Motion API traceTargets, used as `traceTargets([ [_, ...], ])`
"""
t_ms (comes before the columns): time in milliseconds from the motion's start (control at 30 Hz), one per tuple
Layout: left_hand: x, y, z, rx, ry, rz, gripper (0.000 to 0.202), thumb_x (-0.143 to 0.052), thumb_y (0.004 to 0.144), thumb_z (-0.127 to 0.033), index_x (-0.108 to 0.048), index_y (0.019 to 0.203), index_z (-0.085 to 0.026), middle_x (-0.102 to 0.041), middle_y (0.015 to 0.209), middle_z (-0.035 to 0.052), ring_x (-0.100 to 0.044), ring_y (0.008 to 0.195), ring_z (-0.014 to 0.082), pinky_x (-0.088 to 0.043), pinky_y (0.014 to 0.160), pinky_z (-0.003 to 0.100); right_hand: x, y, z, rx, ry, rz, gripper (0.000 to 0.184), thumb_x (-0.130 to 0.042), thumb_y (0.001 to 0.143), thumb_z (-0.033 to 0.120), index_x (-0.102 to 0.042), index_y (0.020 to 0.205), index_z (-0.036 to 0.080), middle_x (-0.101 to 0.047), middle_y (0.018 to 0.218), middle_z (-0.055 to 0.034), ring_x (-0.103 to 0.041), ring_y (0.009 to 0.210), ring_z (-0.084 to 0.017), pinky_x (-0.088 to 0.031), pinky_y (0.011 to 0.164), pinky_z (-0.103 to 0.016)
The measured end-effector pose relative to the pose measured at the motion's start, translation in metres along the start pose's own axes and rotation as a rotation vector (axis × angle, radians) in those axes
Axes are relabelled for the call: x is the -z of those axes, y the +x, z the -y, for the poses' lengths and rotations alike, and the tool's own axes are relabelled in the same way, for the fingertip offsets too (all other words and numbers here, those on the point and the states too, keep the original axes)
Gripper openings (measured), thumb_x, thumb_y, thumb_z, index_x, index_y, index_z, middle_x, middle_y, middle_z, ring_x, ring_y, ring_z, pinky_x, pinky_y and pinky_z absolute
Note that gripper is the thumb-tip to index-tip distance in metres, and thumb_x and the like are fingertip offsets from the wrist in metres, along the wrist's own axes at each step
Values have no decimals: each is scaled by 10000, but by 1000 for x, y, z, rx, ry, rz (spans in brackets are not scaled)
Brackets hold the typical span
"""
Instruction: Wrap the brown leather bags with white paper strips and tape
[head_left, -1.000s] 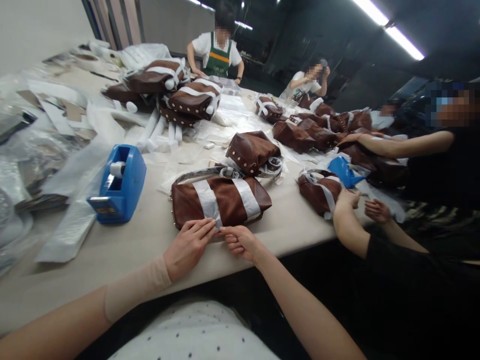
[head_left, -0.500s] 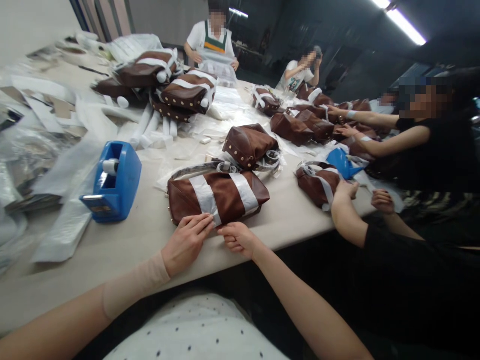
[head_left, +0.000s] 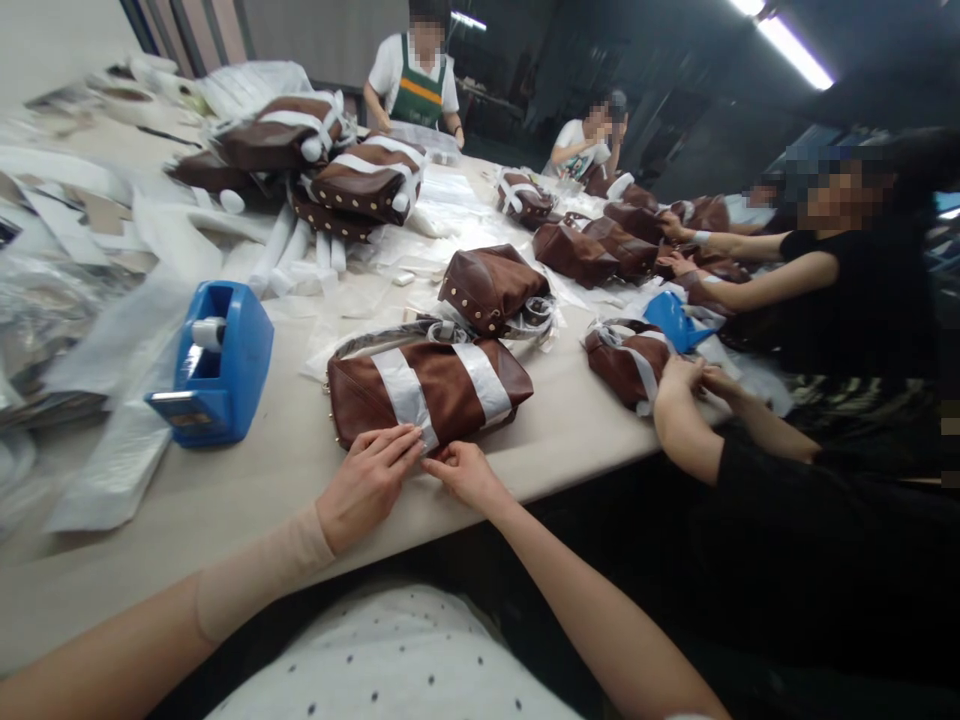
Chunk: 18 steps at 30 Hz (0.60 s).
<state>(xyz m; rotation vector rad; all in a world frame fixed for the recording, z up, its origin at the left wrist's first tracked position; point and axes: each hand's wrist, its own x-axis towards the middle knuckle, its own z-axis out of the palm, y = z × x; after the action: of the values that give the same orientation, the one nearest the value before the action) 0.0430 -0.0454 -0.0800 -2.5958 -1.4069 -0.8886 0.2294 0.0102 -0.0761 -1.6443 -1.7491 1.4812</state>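
A brown handbag (head_left: 446,395) lies on its side in front of me, with two white wrapping strips around its body and a wrapped handle behind it. My left hand (head_left: 371,480), with a beige sleeve on the wrist, rests with outstretched fingers on the lower end of the left white strip (head_left: 405,388). Close beside it, my right hand (head_left: 469,475) has thumb and fingers pinched together at the bag's lower edge. Whatever is between those fingertips is too small to make out. A blue tape dispenser (head_left: 225,365) stands to the left.
Another brown bag (head_left: 491,288) sits just behind. Wrapped bags (head_left: 360,180) are piled at the back left, above loose white wrapping (head_left: 105,400). On the right, a co-worker's hands (head_left: 686,380) are at a bag (head_left: 626,362) near a second blue dispenser (head_left: 675,320). Other people stand around the table.
My right hand has shifted slightly left, its fingertips now against the bag's lower edge by the strip. My left hand stays on the strip. The neighbour's two hands have come together.
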Motion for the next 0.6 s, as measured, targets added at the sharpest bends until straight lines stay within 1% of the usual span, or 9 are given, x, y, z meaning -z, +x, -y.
traceTargets([
  [100,1,0,0,-4,3,-2,479,-437,852,-12,-540,1305,-128,-566,1341,109,-485,1263,235,-387,994,390,-1,6,-1,69,-152,-68,322,-742,699,413,-578,636,144,-546,544,8,-486,538,-109,-299,512,-220],
  [200,0,0,0,-8,18,7,470,-435,850,-6,-546,1295,-108,-560,1349,112,-476,1266,241,-379,999,392,-3,9,4,100,-276,-101,263,-692,758,332,-583,614,141,-606,603,-34,-531,581,-129,-321,545,-231],
  [300,-1,-1,0,-11,23,12,462,-438,848,-9,-552,1285,-103,-551,1359,112,-468,1273,245,-375,1001,398,-3,11,12,118,-385,-104,228,-643,789,264,-610,606,132,-652,652,-82,-571,624,-154,-348,580,-242],
  [400,-1,-1,1,-6,8,6,471,-437,848,-16,-549,1293,-125,-552,1359,105,-471,1274,242,-379,1001,402,0,9,17,129,-479,-88,190,-640,784,247,-657,643,121,-682,696,-110,-601,650,-175,-374,607,-252],
  [500,-1,-1,1,1,-2,3,481,-429,848,-14,-544,1299,-137,-556,1355,101,-477,1269,238,-384,996,403,6,6,18,128,-552,-50,170,-658,768,268,-688,665,137,-691,692,-98,-619,658,-186,-387,613,-255],
  [600,0,-1,1,3,3,7,475,-429,850,-16,-545,1295,-133,-559,1352,100,-475,1267,240,-383,996,403,8,3,19,117,-618,-37,237,-687,763,375,-702,669,158,-699,695,-94,-643,701,-208,-405,634,-264],
])
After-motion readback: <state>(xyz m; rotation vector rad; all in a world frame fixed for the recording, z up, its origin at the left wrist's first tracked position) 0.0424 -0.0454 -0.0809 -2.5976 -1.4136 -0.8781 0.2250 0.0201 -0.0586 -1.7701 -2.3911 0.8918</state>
